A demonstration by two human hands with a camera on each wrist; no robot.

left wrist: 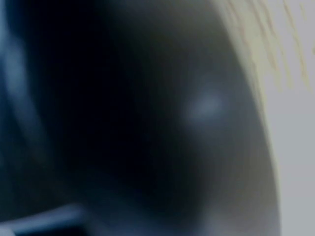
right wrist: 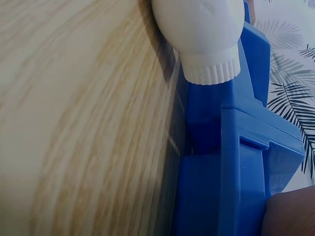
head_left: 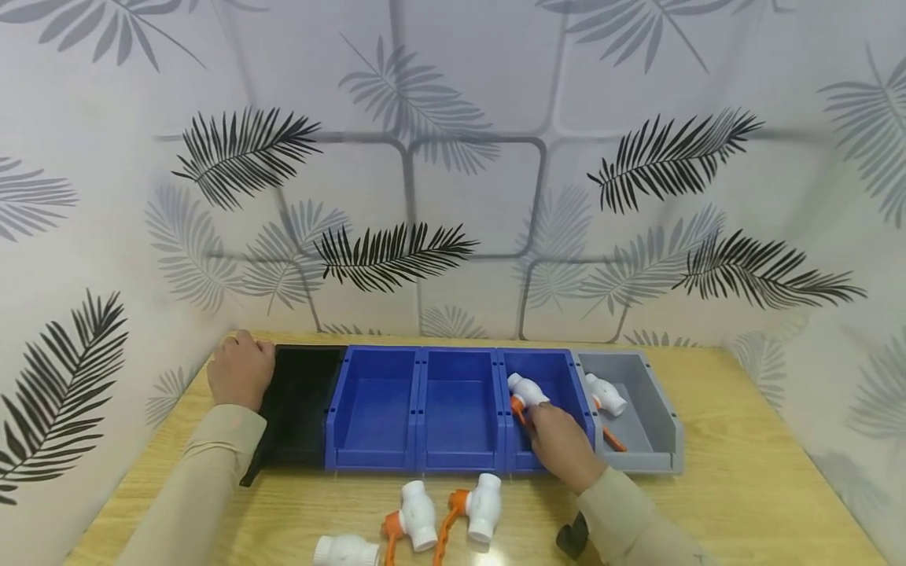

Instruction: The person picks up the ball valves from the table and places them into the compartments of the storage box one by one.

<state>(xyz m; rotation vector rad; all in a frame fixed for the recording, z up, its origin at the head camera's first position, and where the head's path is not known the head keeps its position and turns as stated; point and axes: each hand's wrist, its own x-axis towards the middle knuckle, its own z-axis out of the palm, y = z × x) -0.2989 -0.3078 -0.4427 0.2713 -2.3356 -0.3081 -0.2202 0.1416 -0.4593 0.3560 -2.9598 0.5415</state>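
In the head view my right hand point(head_left: 562, 444) reaches into the rightmost blue bin point(head_left: 552, 362) and pinches a white plastic ball valve point(head_left: 527, 389) with an orange handle. The right wrist view shows part of that hand point(right wrist: 290, 214) at the blue bin's wall point(right wrist: 246, 172). My left hand point(head_left: 242, 369) grips the left side of the black bin point(head_left: 300, 409), its fingers curled at the edge and partly hidden. Dark blur fills most of the left wrist view. Another white ball valve point(head_left: 605, 395) with an orange handle lies in the grey bin point(head_left: 661, 401).
Two more blue bins, a left one point(head_left: 371, 417) and a middle one point(head_left: 460, 417), stand in the row. On the wooden table point(head_left: 743, 487) before them lie white valves, one nearest the right point(head_left: 485, 507), one beside it point(head_left: 419, 515) and one at the bottom edge point(head_left: 347, 550). A patterned wall rises behind.
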